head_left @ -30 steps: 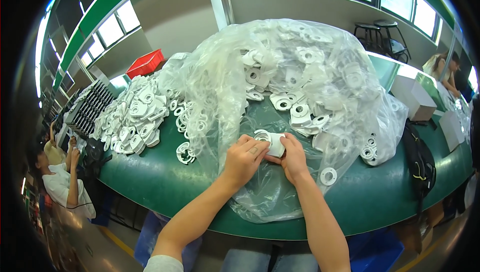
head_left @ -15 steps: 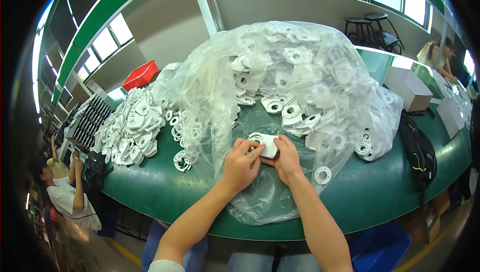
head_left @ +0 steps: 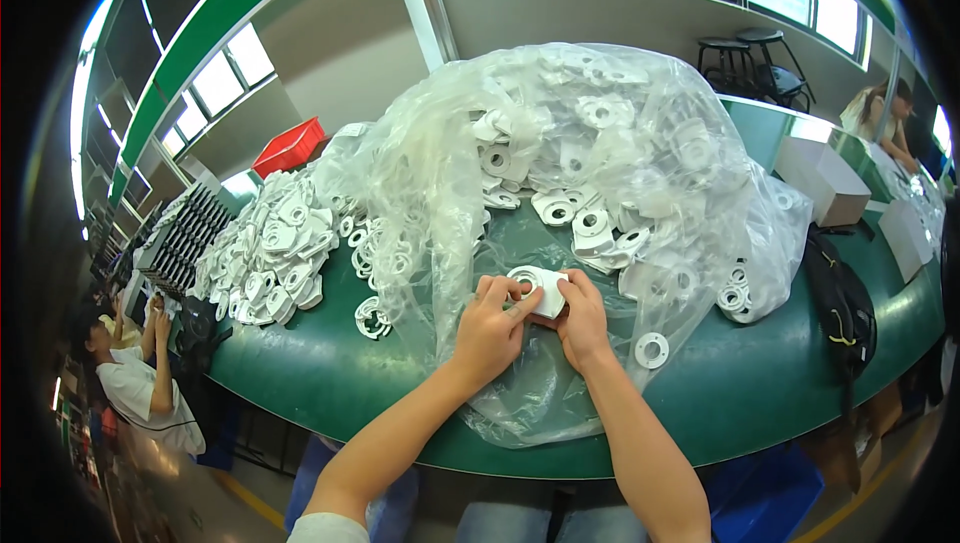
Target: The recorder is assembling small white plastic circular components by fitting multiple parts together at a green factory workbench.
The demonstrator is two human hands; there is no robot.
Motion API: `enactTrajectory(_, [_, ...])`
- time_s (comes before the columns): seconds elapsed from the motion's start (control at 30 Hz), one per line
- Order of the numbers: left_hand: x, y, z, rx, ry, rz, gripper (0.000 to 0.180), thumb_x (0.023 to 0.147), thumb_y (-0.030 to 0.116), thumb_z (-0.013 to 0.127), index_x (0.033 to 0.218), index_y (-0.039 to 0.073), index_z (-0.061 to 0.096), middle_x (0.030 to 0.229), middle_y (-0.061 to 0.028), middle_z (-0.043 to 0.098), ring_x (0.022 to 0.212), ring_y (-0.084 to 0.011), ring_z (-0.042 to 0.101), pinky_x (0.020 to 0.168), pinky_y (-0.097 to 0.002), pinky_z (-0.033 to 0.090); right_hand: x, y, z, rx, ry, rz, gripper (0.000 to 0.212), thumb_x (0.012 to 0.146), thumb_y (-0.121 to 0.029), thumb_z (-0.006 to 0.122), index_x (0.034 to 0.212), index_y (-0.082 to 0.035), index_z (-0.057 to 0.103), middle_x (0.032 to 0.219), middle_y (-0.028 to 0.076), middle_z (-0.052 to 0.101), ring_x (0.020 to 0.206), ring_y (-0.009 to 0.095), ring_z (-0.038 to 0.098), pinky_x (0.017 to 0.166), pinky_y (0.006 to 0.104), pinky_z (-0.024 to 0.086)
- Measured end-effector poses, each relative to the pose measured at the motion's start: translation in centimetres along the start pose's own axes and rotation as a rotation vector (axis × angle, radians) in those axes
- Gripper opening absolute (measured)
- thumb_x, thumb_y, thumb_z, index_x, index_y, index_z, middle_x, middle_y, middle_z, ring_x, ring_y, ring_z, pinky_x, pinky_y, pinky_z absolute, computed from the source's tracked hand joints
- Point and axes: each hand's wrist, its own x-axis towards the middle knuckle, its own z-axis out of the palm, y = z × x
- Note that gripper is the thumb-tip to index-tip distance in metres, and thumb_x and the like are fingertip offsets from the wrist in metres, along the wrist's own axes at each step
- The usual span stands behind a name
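Between my two hands is a white plastic housing [head_left: 549,295] with a round ringed opening at its left end. My left hand [head_left: 490,325] grips the left end, its fingers on the ring. Closed on the right end is my right hand [head_left: 583,323], thumb on top; its fingers underneath are mostly hidden. Under my hands lies a clear plastic bag [head_left: 520,408], spread over the green table [head_left: 300,373]. Similar white housings [head_left: 592,228] lie just beyond, in the mouth of the bag. A flat white ring [head_left: 651,350] rests right of my right hand.
A heap of white parts [head_left: 270,263] is piled at the left, with a red bin [head_left: 289,147] behind it and stacked black trays [head_left: 185,243] beside it. To the right are a black bag [head_left: 840,303] and a white box [head_left: 820,183]. Other people sit at both sides.
My left fingers have shifted on the housing, and more of its ringed opening shows. Both hands stay closed on it. The whole view has shifted slightly.
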Motion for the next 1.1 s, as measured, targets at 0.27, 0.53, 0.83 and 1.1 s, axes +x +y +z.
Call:
enactTrajectory(0.27, [-0.3,-0.3,-0.4,0.122,-0.032,0.045,0.054,0.063,0.000,0.065,0.115,0.017,0.064,0.078,-0.0055,0.054,0.073,-0.0244,0.054,0.060,-0.0344,0.046,0.2,0.1,0.4,-0.040,0.053,-0.058,0.011,0.091,-0.011,0.048,0.101,-0.005,0.048,0.099,0.009,0.059,0.086,0.018,0.061,0.068,0.0338,0.056])
enactTrajectory(0.53, [0.3,0.4,-1.3,-0.249,-0.267,-0.114,0.062,0.069,0.001,0.061,0.128,0.020,0.055,0.061,-0.0093,0.055,0.050,-0.0252,0.053,0.050,-0.0347,0.043,0.2,-1.2,-0.3,0.083,0.094,0.023,0.015,0.089,-0.012,0.059,0.101,-0.006,0.051,0.095,0.007,0.061,0.080,0.018,0.063,0.064,0.0342,0.056])
enactTrajectory(0.83, [-0.6,0.0,0.8,-0.718,0.146,-0.636,0.026,0.079,0.005,0.070,0.098,0.002,0.052,0.087,-0.0023,0.060,0.076,-0.0077,0.056,0.063,-0.0241,0.046,0.9,-0.2,-0.2,-0.049,0.066,-0.036,0.012,0.091,-0.013,0.057,0.097,-0.004,0.052,0.095,0.008,0.062,0.081,0.018,0.064,0.063,0.0309,0.057])
enactTrajectory(1.1, [-0.3,-1.5,-0.8,-1.145,0.010,-0.739,0.026,0.080,0.004,0.067,0.104,0.001,0.056,0.093,-0.0031,0.062,0.085,-0.0088,0.059,0.068,-0.0238,0.048,0.8,-0.3,0.2,-0.220,-0.033,-0.067,0.014,0.087,-0.008,0.063,0.094,-0.003,0.052,0.091,0.008,0.064,0.076,0.012,0.065,0.057,0.0248,0.052])
